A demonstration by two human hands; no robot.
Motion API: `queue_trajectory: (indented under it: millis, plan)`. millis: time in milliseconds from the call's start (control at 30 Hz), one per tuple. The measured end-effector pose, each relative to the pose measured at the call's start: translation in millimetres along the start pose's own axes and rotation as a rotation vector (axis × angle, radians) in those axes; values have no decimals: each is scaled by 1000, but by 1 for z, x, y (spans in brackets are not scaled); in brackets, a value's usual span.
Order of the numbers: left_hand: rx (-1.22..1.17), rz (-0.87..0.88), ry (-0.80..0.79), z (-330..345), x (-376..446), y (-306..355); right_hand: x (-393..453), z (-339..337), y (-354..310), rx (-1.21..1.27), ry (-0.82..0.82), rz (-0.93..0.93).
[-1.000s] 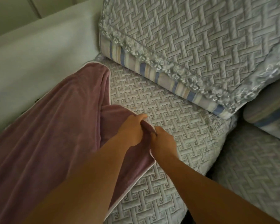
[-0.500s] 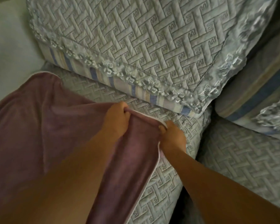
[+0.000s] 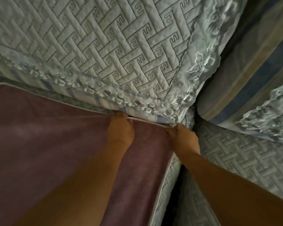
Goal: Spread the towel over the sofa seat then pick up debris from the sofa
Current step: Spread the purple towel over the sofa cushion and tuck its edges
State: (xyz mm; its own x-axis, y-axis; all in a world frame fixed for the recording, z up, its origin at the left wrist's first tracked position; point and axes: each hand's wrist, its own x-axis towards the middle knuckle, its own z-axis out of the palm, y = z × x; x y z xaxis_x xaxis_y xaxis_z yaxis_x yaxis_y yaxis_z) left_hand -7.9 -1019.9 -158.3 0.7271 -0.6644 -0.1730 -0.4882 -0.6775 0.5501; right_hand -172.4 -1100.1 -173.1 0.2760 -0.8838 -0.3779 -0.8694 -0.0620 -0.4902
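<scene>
Towel status: mauve terry towel with pale piped hem lies across the quilted grey-green sofa seat cushion, far edge up against the base of the quilted back cushion with lace trim, right edge running just short of the seat cushion's right side. Left hand has fingers curled over the far hem partway along; right hand pinches the hem at the far right corner, and the piping runs taut between the two. Exact finger wrap is hidden under the knuckles. Handling, as judgement: soft, light, limp cloth with no stiffness, so it only goes where the held points go and sags or wrinkles between them; pile probably grips the quilted cover, so dragging will likely bunch it, better to lift slightly and lay down. Hem is the place to hold: piping is firmer than the pile and gives a straight reference line. Corners give most control; mid-edge grip leaves the slack on the left side uncontrolled. Neighbouring seat cushion and the striped blue-and-tan cushion on the right are uncovered. No debris visible from this view; dim light, small bits could be missed.
</scene>
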Motion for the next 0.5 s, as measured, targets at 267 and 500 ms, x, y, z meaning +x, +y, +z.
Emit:
queue_trajectory:
  millis: [267, 500]
  plan:
    - [-101, -68, 97, 27, -7, 10, 4, 4, 6, -94, 37, -22]
    - [142, 34, -26, 31, -20, 12, -5, 4, -9, -108, 90, 10]
